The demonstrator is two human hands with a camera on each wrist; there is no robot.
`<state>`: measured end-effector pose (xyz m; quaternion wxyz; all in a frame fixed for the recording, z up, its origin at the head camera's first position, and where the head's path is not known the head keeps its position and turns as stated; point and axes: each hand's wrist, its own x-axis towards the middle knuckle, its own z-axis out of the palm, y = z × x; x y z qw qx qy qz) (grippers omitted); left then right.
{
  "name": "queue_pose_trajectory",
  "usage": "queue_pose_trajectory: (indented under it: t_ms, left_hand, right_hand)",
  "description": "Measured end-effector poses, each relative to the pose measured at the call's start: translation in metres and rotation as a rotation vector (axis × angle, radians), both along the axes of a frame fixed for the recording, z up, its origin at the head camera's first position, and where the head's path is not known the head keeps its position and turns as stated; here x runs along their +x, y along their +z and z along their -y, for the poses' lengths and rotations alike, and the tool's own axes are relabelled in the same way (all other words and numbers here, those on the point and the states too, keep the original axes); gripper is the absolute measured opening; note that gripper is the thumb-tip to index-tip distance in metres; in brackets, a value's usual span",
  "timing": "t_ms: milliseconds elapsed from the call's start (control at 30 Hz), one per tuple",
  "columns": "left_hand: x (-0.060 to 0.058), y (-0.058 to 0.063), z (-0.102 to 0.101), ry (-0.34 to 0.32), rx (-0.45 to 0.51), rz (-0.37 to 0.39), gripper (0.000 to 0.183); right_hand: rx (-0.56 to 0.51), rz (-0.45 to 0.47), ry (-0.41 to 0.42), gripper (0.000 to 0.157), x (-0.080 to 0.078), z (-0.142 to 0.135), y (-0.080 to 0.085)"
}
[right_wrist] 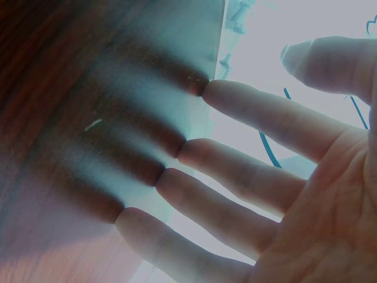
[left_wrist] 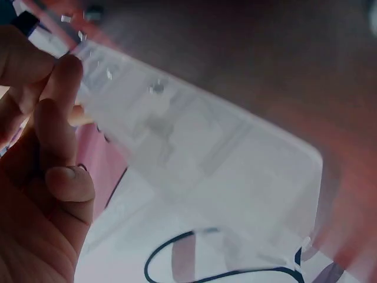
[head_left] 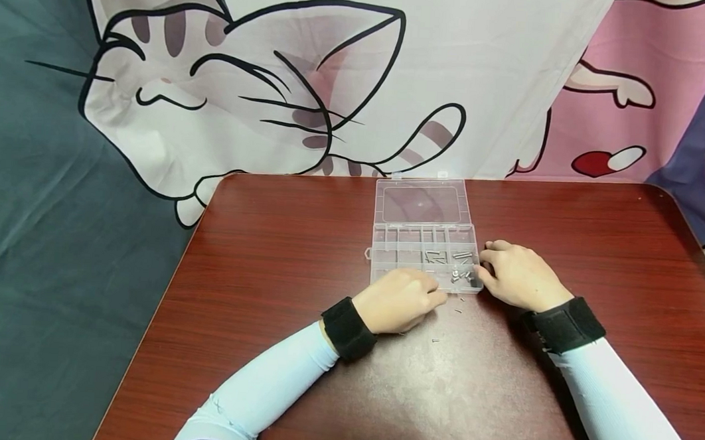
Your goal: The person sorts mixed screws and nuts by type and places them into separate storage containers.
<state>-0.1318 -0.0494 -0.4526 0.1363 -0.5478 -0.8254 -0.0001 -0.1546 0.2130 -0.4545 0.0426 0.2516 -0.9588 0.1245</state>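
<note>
A clear plastic compartment box (head_left: 421, 237) lies on the table with its lid (head_left: 423, 204) raised at the back. Small metal screws (head_left: 461, 277) fill some of its front right compartments. At the front edge my left hand (head_left: 399, 301) has its fingers bent, and thumb and index fingertips meet in the left wrist view; I cannot tell whether something small is between them. My right hand (head_left: 520, 275) is beside the box's right wall. In the right wrist view its fingers (right_wrist: 230, 171) are spread and nearly straight, fingertips at the tabletop, thumb over the box.
Several tiny loose screws (head_left: 436, 341) lie on the brown table (head_left: 291, 243) in front of the box. A curtain with a cartoon cat (head_left: 427, 51) hangs right behind the table's back edge. Black bands (head_left: 349, 329) wrap both wrists over light blue sleeves.
</note>
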Motion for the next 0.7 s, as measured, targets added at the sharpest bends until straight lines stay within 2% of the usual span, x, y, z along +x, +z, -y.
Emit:
queue_pose_trajectory:
  t_ms: [167, 400, 533, 700]
  left_hand:
    - [-0.010, 0.010, 0.007, 0.012, 0.077, 0.008, 0.017]
    - [-0.024, 0.025, 0.019, 0.053, 0.206, 0.015, 0.014]
    - [-0.031, 0.030, 0.025, 0.100, 0.240, 0.019, 0.014]
    - [-0.036, 0.032, 0.028, 0.115, 0.254, 0.035, 0.013]
  right_hand:
    - [0.007, 0.016, -0.006, 0.025, 0.000, 0.000, 0.001]
    - [0.009, 0.022, -0.004, 0.025, 0.000, 0.000, 0.000]
    - [0.010, 0.019, -0.003, 0.025, 0.000, 0.000, 0.000]
    - [0.008, 0.016, 0.000, 0.026, 0.000, 0.000, 0.001]
